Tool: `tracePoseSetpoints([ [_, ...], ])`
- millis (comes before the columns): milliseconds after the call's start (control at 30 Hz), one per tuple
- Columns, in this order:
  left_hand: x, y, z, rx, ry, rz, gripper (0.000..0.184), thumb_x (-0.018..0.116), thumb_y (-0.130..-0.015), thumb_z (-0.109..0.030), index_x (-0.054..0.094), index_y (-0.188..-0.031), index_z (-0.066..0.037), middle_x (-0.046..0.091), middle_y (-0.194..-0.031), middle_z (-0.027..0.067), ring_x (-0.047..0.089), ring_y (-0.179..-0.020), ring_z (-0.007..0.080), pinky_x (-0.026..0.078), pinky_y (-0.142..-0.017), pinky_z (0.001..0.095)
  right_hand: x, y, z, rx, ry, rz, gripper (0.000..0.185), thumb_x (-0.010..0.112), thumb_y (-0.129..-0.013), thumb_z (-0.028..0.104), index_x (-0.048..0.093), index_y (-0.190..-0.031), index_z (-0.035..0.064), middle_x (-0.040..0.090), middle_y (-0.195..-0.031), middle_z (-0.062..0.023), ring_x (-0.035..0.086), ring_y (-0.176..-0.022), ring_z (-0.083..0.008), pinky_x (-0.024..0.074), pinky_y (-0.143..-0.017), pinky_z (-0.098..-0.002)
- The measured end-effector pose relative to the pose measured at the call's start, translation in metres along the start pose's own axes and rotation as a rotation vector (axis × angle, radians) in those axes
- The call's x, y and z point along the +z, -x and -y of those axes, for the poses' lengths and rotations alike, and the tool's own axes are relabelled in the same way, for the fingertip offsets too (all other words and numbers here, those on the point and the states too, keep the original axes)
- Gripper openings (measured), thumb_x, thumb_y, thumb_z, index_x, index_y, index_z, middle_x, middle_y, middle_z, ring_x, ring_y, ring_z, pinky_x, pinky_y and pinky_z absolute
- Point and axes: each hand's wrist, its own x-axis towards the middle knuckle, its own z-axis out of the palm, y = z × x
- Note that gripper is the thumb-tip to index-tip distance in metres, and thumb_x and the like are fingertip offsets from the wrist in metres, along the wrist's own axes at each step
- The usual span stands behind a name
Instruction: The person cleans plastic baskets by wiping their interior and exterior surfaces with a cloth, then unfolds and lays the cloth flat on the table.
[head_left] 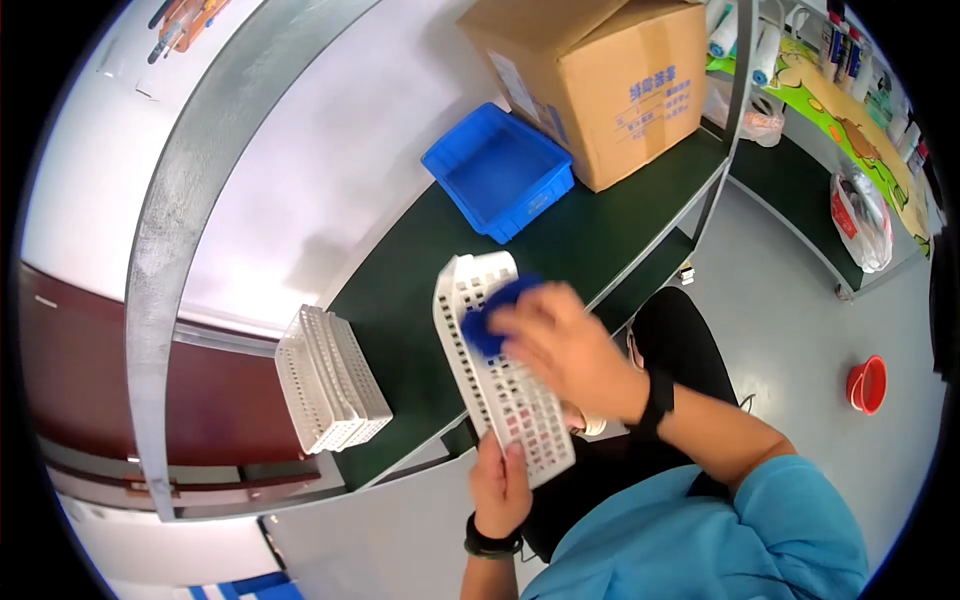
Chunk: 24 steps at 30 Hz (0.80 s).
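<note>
A white perforated plastic basket [535,425] is tilted over the front edge of the dark green shelf [600,235]. My left hand [500,485] grips its lower edge, thumb on the near side. Against the basket's upper part, my right hand [570,345] presses a blue cloth [485,330]. That hand is slightly blurred, and its fingers cover part of the cloth. Left of the held basket, several similar white baskets [330,380] stand nested together on the shelf.
A blue plastic tray [490,165] sits on the shelf beyond the basket. Beside it stands a large cardboard box [630,95]. Grey metal posts [165,240] frame the shelf. On the floor at right is a red bucket [868,385]; a plastic bag [862,225] rests on another shelf.
</note>
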Motion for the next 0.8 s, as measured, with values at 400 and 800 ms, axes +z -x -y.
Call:
tracePoseSetpoints([
  [400,0.0,-0.004,0.005,0.099,-0.057,-0.155,0.028,0.047,-0.097,-0.01,0.052,-0.121,0.002,0.067,-0.091,0.0152,0.066,-0.08,0.0198,0.051,-0.071,0.0299,-0.004,0.034,0.031,-0.001,-0.141,0.178,0.03,0.065,-0.084,0.018,0.062,-0.113,0.0089,0.052,-0.093,-0.01,0.052,-0.086,-0.0283,0.0474,-0.074,-0.036],
  [800,0.002,0.003,-0.006,0.116,0.006,-0.107,0.03,0.046,-0.097,-0.011,0.052,-0.121,0.004,0.066,-0.098,0.0097,0.059,-0.087,0.0121,0.048,-0.078,0.0278,-0.008,0.021,0.028,-0.027,-0.125,0.191,0.039,0.064,-0.086,0.016,0.06,-0.124,0.0115,0.049,-0.09,-0.0103,0.05,-0.085,-0.0269,0.0458,-0.073,-0.0348],
])
